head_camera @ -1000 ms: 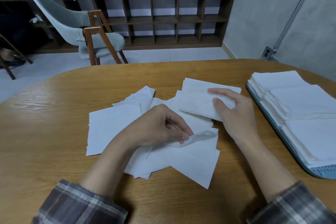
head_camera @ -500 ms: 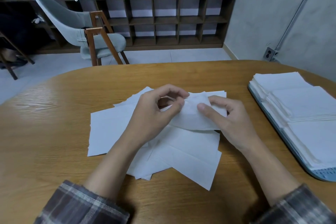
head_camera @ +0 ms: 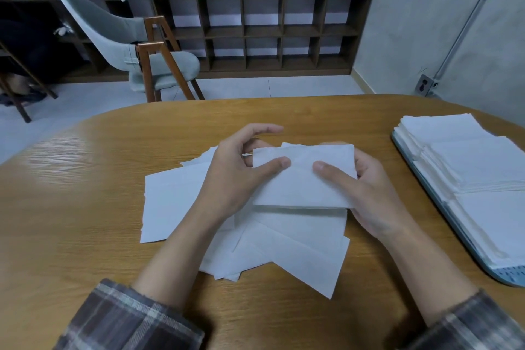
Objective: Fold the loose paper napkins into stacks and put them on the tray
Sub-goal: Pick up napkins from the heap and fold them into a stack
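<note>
Head view: left hand [head_camera: 235, 176] and right hand [head_camera: 366, 190] pinch a folded napkin [head_camera: 304, 179], thumbs on top, flatter than a moment ago, above loose napkins [head_camera: 176, 202] on the counter [head_camera: 85, 207]; stacks [head_camera: 468, 156] lie on the tray [head_camera: 505, 274].

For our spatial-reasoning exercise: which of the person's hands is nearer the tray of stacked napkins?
Right. The right hand grips the folded napkin at the end toward the tray; the left hand grips its other end, farther away.
</note>
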